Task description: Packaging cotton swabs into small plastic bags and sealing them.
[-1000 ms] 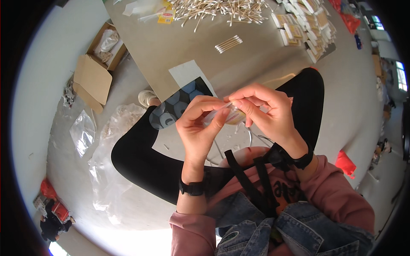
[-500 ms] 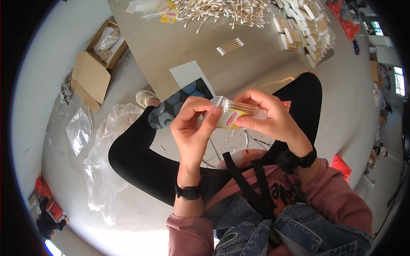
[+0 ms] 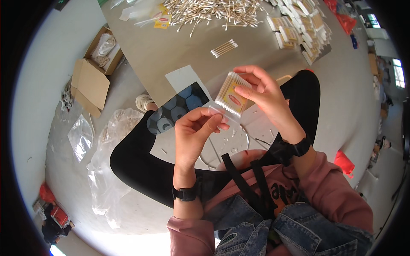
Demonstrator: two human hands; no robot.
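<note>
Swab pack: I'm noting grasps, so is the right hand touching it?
Touching. In the head view, the right hand has its thumb laid over the front of the swab pack.

A pale wall (image 3: 38, 85) bounds the grey floor (image 3: 64, 170) at left, a brownish-grey counter (image 3: 171, 47) stands ahead, and a window (image 3: 398, 72) glows at right.

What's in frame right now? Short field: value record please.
Held item: swab packet, yellow card inside, tilted
Left hand: pinching the packet's clear plastic end
Right hand: gripping the packet, thumb on front
Work surface: loose swab pile, small swab row, heaped packets
Floor, left: open cardboard box, clear plastic bag
</note>
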